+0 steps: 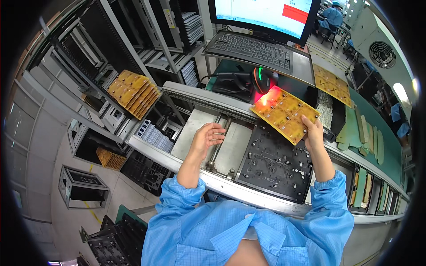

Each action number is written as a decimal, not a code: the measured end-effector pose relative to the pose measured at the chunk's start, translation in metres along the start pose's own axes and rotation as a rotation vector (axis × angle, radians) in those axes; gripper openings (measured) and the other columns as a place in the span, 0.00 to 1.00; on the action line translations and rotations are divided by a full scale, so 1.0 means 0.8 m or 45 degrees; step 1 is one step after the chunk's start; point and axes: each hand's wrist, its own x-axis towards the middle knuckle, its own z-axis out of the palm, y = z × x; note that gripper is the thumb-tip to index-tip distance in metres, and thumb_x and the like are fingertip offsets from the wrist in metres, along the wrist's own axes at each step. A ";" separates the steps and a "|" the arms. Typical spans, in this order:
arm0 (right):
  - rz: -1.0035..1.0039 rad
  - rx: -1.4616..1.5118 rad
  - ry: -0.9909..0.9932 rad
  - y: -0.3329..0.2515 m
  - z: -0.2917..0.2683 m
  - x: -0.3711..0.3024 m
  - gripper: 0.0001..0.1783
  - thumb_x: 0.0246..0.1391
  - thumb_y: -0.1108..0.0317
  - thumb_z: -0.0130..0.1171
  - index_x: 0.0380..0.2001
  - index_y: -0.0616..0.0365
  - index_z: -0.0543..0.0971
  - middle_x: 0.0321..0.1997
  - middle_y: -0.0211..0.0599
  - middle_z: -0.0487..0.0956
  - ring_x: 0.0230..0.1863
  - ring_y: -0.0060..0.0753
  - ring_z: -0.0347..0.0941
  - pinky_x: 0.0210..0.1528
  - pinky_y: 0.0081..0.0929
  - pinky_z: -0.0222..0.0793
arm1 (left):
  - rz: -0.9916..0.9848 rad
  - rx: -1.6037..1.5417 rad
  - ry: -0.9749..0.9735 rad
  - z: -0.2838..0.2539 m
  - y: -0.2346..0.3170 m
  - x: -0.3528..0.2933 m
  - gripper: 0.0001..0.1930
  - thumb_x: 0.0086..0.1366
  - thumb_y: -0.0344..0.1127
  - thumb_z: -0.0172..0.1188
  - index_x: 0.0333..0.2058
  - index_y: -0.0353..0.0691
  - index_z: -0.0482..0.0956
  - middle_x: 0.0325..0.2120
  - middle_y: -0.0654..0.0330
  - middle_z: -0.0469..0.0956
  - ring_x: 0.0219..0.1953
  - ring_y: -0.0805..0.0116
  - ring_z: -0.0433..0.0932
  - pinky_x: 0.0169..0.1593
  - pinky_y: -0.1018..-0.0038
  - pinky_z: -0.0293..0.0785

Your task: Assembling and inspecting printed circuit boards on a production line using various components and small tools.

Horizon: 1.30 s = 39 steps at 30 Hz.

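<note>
Board (287, 116): amber, flat, gripped near its lower right corner, held aslant above the upper part of the black fixture (275, 166), its upper left corner lit red.

Left to right. Far left, a rack (66, 86) on the frame's side; beside it, a stack of amber boards (133, 94), edges stepped. Below, on the floor, a dark box (83, 187). Nearer in, rows of white parts (154, 136) at the frame's edge.

My left hand (209, 136): holds nothing, fingers loosely curled and a little spread, above the pale plate (191, 128), just left of the threaded rod (220, 144). Well apart from the board.

Middle: black scanner (261, 80), green light on top, red glow falling on the board's near corner. Behind it, keyboard (253, 49), then a lit screen (262, 13).

My right hand (313, 133): closed on the board, thumb on the upper face, other fingers mostly hidden.

Right: another amber board (333, 82) beside the keyboard shelf; green strips (364, 133) on the green bench (390, 146). Far back, a person in blue (333, 17), seated.
</note>
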 end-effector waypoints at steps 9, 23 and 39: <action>-0.217 -0.050 -0.003 -0.009 -0.024 -0.054 0.20 0.60 0.72 0.59 0.53 0.63 0.71 0.50 0.38 0.79 0.51 0.31 0.77 0.53 0.28 0.72 | -0.017 0.013 -0.008 0.005 -0.003 -0.010 0.19 0.70 0.47 0.50 0.47 0.36 0.74 0.41 0.51 0.81 0.39 0.64 0.81 0.45 0.69 0.77; -0.471 -0.299 -0.491 -0.038 -0.026 -0.210 0.52 0.53 0.42 0.66 0.68 0.64 0.55 0.69 0.47 0.62 0.69 0.41 0.61 0.71 0.40 0.53 | 0.424 -0.545 -0.252 0.166 -0.014 -0.102 0.23 0.64 0.27 0.63 0.57 0.33 0.69 0.52 0.57 0.77 0.53 0.67 0.76 0.56 0.69 0.73; -0.662 -0.414 -0.532 -0.017 0.027 -0.219 0.35 0.44 0.80 0.73 0.55 0.62 0.67 0.50 0.38 0.78 0.51 0.30 0.77 0.53 0.28 0.74 | 0.702 -0.145 -0.304 0.172 -0.021 -0.133 0.25 0.59 0.21 0.67 0.53 0.33 0.67 0.44 0.57 0.80 0.46 0.70 0.79 0.51 0.73 0.77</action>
